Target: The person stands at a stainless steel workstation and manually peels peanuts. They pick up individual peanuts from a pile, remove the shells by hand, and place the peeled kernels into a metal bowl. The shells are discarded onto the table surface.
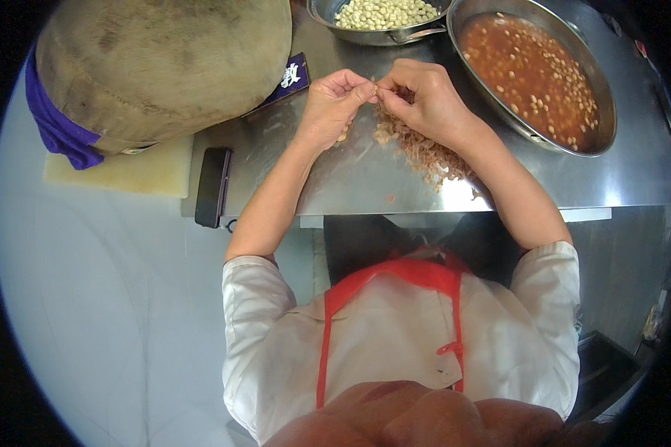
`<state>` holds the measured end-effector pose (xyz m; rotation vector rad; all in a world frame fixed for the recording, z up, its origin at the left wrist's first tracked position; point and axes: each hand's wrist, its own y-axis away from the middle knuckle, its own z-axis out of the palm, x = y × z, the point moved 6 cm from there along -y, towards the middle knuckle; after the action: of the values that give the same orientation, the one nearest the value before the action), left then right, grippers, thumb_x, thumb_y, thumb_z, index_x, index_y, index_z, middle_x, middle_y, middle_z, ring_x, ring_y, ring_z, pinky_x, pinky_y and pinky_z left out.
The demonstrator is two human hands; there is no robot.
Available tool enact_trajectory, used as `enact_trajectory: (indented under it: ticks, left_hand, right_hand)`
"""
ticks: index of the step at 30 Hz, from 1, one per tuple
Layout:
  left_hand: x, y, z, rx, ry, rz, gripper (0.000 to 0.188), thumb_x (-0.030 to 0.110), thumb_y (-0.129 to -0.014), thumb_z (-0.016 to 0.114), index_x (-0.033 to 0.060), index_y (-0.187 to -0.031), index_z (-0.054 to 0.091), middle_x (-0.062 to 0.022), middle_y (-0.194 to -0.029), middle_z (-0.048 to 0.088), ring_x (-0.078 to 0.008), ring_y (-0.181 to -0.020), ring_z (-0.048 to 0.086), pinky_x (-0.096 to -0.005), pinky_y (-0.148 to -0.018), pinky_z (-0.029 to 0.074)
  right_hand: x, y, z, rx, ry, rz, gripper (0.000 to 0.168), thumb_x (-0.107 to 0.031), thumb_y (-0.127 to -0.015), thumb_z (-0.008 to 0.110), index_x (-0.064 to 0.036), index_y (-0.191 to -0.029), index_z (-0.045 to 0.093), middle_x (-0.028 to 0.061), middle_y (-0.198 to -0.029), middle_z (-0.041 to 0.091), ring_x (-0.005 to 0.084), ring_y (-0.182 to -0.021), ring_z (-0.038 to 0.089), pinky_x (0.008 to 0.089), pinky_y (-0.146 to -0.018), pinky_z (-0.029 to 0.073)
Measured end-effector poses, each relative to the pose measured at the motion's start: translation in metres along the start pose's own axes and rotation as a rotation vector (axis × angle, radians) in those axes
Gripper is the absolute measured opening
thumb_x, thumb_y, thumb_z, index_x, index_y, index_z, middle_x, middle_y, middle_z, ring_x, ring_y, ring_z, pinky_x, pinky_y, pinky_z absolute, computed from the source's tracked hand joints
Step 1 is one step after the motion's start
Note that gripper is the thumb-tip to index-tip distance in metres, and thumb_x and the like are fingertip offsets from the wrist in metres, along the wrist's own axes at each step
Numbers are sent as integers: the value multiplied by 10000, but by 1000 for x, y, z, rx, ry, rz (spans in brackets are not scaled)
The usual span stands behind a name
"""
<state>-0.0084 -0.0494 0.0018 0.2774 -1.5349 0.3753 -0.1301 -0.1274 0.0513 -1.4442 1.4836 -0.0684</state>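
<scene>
My left hand point(335, 106) and my right hand point(430, 98) meet fingertip to fingertip above the steel table. Pinched between them is a small peanut point(375, 88), mostly hidden by the fingers. A few more peanuts point(344, 134) show under the curled fingers of my left hand. Below my right hand and forearm spreads a heap of reddish-brown peanut skins point(416, 148). To the right, a steel basin point(609, 125) holds unpeeled-looking and pale peanuts in reddish water point(509, 72). Beyond my hands, a steel pan point(363, 36) contains pale peeled peanuts point(386, 14).
A thick round wooden chopping block point(173, 61) stands at the left, with a purple cloth point(61, 131) around its side and a pale cutting board point(123, 173) beneath. A dark phone point(212, 187) lies by the front edge of the steel table point(257, 195). The pan's handle point(419, 34) points toward the basin.
</scene>
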Motion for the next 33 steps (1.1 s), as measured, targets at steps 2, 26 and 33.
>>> enact_trajectory:
  ticks: [2, 26, 33]
  left_hand:
    - [-3, 0, 0, -45, 32, -30, 216, 257, -873, 636, 54, -826, 580, -5, -730, 601, -21, -486, 344, -178, -427, 254]
    - [-11, -2, 7, 41, 277, 70, 122, 162, -919, 562, 46, -882, 552, 25, -715, 544, -8, -503, 350, -172, -426, 255]
    - [-7, 1, 8, 93, 142, 124, 139, 181, -923, 558, 47, -883, 555, 44, -683, 499, -18, -500, 335, -184, -430, 245]
  right_hand:
    - [0, 0, 0, 6, -20, 8, 75, -6, -687, 633, 25, -716, 571, 141, -674, 563, 276, -587, 577, 339, -533, 451]
    - [12, 6, 6, 135, -206, 259, 122, -69, -733, 669, 26, -727, 592, 82, -692, 581, 134, -584, 564, 266, -541, 458]
    - [14, 7, 6, 118, -225, 237, 99, -43, -728, 667, 29, -734, 599, 74, -684, 570, 122, -595, 560, 256, -550, 456]
